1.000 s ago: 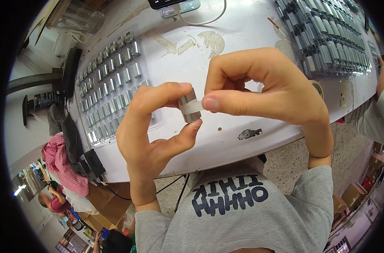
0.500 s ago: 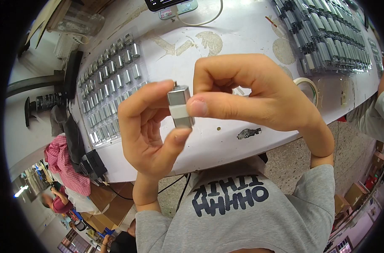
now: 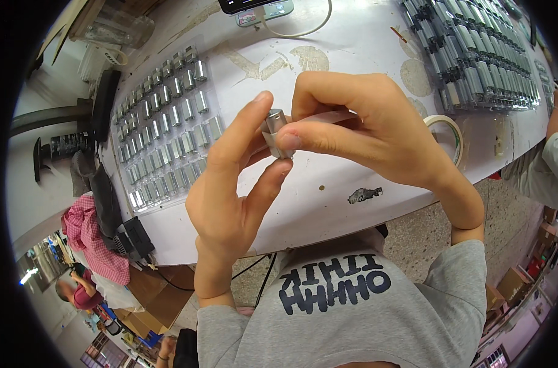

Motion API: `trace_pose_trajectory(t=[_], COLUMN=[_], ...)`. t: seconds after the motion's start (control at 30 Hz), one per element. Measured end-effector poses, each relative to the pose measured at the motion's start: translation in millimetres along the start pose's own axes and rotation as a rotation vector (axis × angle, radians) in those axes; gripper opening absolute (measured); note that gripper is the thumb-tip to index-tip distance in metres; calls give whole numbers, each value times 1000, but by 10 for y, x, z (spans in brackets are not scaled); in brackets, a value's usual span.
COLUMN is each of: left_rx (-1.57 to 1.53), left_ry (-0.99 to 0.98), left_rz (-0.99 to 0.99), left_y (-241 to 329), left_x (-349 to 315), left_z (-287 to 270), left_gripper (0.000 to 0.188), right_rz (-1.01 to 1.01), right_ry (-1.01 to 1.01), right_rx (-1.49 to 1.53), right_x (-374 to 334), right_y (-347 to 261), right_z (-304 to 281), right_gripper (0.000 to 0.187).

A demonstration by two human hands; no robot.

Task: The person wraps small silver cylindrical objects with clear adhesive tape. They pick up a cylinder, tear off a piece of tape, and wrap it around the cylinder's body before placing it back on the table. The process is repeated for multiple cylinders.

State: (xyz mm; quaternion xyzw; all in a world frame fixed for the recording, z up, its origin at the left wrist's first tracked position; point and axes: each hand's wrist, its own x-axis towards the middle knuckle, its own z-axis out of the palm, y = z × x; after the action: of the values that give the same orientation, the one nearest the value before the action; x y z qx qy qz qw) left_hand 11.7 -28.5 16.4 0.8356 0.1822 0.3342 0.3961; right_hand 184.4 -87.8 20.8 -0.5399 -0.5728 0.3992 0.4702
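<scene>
A small silver metal can motor (image 3: 276,118) is held up over the table, a little tilted, with a pale band around its lower part. My left hand (image 3: 227,178) pinches it between thumb and fingertips at its two ends. My right thumb presses on the band from the right side, and my right hand (image 3: 377,132) is closed. A strip of translucent tape (image 3: 335,116) runs between the motor and my right fingers. The fingers behind the motor are partly hidden.
To the left lies a clear tray (image 3: 158,207) with rows of similar silver motors. Stacked filled trays (image 3: 487,61) stand at the far right, near a tape roll (image 3: 455,132). A phone (image 3: 239,5) and white cable (image 3: 325,19) are at the back. Another person's arm (image 3: 556,119) shows at right.
Both hands have shifted; the motor has moved slightly up and right and is turned. The tape strip now shows stretched toward my right fingers.
</scene>
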Motion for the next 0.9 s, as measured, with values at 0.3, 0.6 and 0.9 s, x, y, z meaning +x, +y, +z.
trace_pose_trajectory(t=[0.3, 0.6, 0.9], left_rx=[-140, -176, -82], left_ry=[-1, 38, 3], left_rz=[-103, -78, 46], left_y=[-8, -47, -79], left_x=[-25, -69, -120], left_z=[2, 22, 36], left_gripper=[53, 50, 49], right_rz=[20, 109, 102], right_ry=[-144, -190, -161], right_rx=[145, 294, 258], right_x=[-5, -18, -39], right_y=[0, -62, -58], right_z=[-52, -83, -83], right_gripper=[13, 13, 12])
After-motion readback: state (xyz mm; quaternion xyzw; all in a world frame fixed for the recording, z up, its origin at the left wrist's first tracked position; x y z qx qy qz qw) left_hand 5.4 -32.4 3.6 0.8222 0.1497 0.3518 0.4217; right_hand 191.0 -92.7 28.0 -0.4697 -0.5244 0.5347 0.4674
